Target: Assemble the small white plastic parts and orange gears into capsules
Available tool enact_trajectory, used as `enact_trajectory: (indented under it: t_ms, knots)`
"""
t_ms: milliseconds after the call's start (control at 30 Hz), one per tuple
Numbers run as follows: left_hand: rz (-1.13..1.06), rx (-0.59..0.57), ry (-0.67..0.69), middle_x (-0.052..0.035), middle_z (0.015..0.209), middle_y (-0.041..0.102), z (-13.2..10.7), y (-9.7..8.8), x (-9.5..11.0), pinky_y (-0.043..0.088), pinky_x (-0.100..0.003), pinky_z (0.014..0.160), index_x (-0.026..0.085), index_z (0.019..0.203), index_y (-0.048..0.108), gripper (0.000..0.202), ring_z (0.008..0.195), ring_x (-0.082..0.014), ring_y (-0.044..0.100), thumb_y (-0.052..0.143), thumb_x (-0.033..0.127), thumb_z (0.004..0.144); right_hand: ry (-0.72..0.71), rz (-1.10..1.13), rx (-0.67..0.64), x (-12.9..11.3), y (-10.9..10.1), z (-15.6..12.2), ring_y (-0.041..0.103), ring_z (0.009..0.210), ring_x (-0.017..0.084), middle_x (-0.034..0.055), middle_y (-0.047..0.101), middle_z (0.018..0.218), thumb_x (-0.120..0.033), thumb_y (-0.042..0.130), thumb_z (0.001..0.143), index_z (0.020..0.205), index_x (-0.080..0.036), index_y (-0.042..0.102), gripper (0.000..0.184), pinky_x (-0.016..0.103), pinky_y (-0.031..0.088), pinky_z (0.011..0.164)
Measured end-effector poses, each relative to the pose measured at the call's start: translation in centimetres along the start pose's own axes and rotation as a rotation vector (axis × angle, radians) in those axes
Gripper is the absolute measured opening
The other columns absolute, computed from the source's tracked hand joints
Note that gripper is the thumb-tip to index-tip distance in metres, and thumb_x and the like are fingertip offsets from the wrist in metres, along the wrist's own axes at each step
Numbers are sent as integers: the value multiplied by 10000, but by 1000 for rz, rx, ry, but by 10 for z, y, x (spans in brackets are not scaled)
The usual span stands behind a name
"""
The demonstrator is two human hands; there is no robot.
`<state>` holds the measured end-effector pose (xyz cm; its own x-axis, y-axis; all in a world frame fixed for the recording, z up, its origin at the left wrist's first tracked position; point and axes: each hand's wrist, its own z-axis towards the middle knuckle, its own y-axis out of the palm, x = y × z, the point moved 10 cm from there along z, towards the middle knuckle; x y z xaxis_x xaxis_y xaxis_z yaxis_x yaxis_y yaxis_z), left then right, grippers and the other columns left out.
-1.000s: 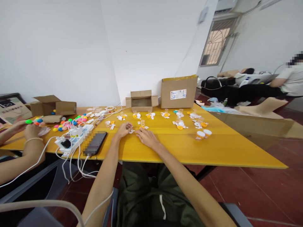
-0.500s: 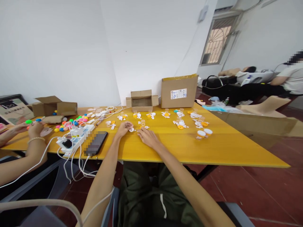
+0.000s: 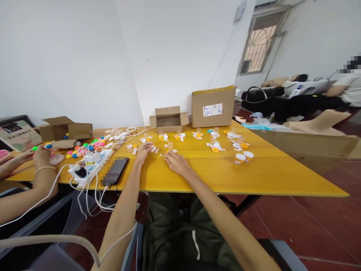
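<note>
White plastic, small and round, is what we've got in the head view: one white round plastic piece (image 3: 153, 148) at the fingertips of the left hand (image 3: 146, 150), just above the yellow wooden table (image 3: 267, 177). Looks like a thumb-and-finger pinch to us, the gap closed right down onto it, though it's a bit small to swear by. Right hand (image 3: 175, 162) is palm down with loosely bent fingers, nearest the small orange plastic ring (image 3: 168, 151) and the clear plastic cup (image 3: 170, 145). We can't tell if it has hold of anything.

Handling-wise, we'd guess the white piece is feather-light, stiff and a touch slick, so we'd take it by the outer rim and not squeeze hard. Anything thin on it could snap.

Okay, our counts: two clear cups with white lids and orange rims (image 3: 244, 157) side by side on the right, three brown cardboard boxes (image 3: 213, 109) along the back, one black phone (image 3: 120, 171), one white power strip (image 3: 98, 167). Loose parts sit in roughly nine little piles (image 3: 198, 134) besides those by our hands; some run together. Bright plastic balls (image 3: 75, 155) at left: too jumbled to count, next to a co-worker's two hands (image 3: 42, 155).
</note>
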<state>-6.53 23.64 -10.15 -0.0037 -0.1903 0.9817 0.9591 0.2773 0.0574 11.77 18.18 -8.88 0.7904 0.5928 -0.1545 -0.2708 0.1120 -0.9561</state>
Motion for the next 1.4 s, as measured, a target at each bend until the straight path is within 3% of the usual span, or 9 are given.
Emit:
enact_trajectory:
  t_ms: [300, 467, 667, 1000, 1233, 1400]
  knots:
    - [-240, -1, -69, 10, 685, 657, 7, 0, -12, 413, -213, 544, 166, 771, 721, 257, 590, -88, 561, 863, 117, 563, -28, 98, 137, -2, -6, 2, 629, 1005, 203, 95, 647, 1144, -209, 425, 999, 1068, -224, 669, 254, 292, 483, 812]
    - [-324, -35, -90, -1, 716, 668, 8, 3, -13, 433, -217, 569, 167, 799, 735, 246, 627, -95, 583, 841, 96, 589, -25, 297, 206, -11, -4, 6, 651, 963, 200, 75, 674, 1123, -226, 478, 974, 1135, -235, 665, 248, 290, 492, 800]
    - [-358, -71, -96, -9, 729, 672, 8, 8, -13, 442, -217, 583, 162, 810, 740, 249, 650, -103, 590, 805, 59, 592, 70, 624, 283, -23, 6, 26, 665, 948, 188, 45, 713, 1013, -179, 527, 927, 1137, -222, 667, 257, 304, 503, 868]
    - [-349, -94, -108, 3, 676, 656, 6, 15, -11, 452, -221, 574, 163, 785, 711, 240, 615, -106, 587, 815, 68, 592, 285, 757, 380, -11, 21, 46, 680, 1027, 217, 102, 735, 1091, -163, 511, 920, 1205, -174, 653, 319, 317, 503, 928]
    - [-296, -168, -111, 0, 672, 670, -1, 28, -7, 446, -218, 565, 155, 777, 694, 254, 569, -96, 571, 843, 90, 582, 284, 839, 388, -7, 39, 58, 714, 826, 174, 33, 754, 915, -193, 472, 945, 1021, -236, 698, 243, 274, 550, 789]
    - [-262, -190, -116, -2, 668, 677, -4, 32, -6, 430, -206, 544, 153, 776, 692, 261, 551, -89, 556, 853, 106, 577, 314, 895, 395, -1, 37, 55, 720, 749, 154, 25, 748, 827, -199, 494, 938, 920, -217, 697, 204, 244, 556, 731]
